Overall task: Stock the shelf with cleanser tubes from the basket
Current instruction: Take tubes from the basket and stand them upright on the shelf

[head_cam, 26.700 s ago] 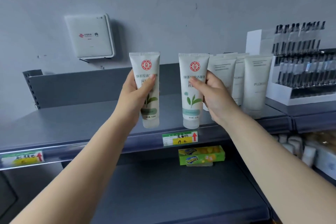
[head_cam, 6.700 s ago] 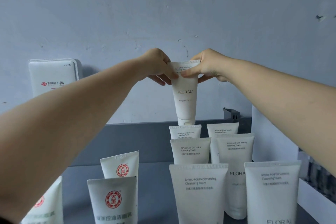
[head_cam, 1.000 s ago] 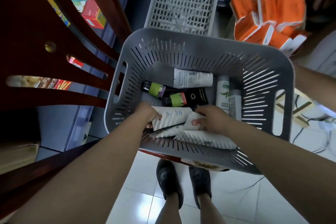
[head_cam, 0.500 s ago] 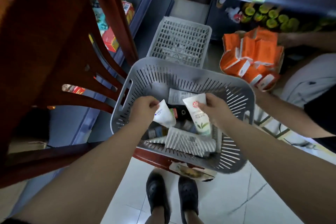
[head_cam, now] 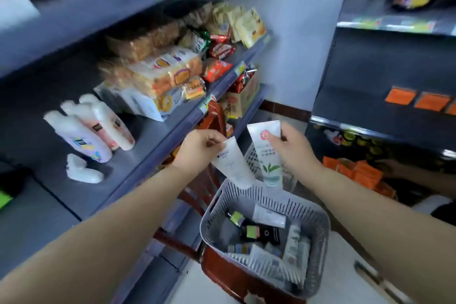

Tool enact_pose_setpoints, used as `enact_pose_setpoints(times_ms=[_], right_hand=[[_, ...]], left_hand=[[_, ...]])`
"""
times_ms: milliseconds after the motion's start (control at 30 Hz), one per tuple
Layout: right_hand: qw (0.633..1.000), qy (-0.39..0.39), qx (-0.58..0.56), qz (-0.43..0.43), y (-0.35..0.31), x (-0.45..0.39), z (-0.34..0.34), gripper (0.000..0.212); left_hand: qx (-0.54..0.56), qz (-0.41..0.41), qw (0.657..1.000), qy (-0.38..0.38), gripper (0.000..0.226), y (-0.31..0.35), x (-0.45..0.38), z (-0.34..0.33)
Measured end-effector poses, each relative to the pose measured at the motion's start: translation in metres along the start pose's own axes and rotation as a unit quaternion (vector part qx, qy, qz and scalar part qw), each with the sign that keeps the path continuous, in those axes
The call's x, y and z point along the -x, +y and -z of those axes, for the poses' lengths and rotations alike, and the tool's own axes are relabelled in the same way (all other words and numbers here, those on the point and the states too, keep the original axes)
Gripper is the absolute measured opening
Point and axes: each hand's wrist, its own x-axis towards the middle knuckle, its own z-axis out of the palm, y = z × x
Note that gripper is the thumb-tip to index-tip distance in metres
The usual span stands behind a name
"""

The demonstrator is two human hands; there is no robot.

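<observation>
Each hand has a tube, lifted up over the basket (head_cam: 320, 227). The left hand (head_cam: 199, 148) pinches the flat end of a white tube (head_cam: 233, 164) with its fingers closed on it. The right hand (head_cam: 293, 148) has its fingers closed round the top of a leaf tube (head_cam: 267, 153), the one with a red mark and a green leaf. Both tubes hang cap down.

The next job looks like carrying them up to the shelf. It is best to hold tight so they do not slip, stand each one on its cap, and turn the front out.

The basket sits on a red chair (head_cam: 222, 271) beside the shelves. It holds more tubes: a white one, two dark ones with green bands, a pale green one at the right side, and some flat white packs at the near end. A second basket (head_cam: 249, 158) behind the tubes is mostly hidden, so I cannot tell what is in it.
</observation>
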Motion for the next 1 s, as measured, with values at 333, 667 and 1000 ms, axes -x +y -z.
enact_pose_setpoints(times_ms=[333, 667, 1000], right_hand=[[0.974, -0.085, -0.080, 0.195, -0.189, 0.013, -0.010, 0.007], [0.906, -0.185, -0.127, 0.358, -0.332, 0.079, -0.081, 0.020], [0.837, -0.319, -0.183, 0.404, -0.430, 0.170, -0.173, 0.012]], left_hand=[[-0.086, -0.043, 0.976, 0.196, 0.011, 0.108, 0.060, 0.186], [-0.175, -0.018, 0.937, 0.301, 0.006, 0.157, 0.168, 0.323], [-0.190, 0.034, 0.904, 0.382, 0.011, 0.161, 0.296, 0.427]])
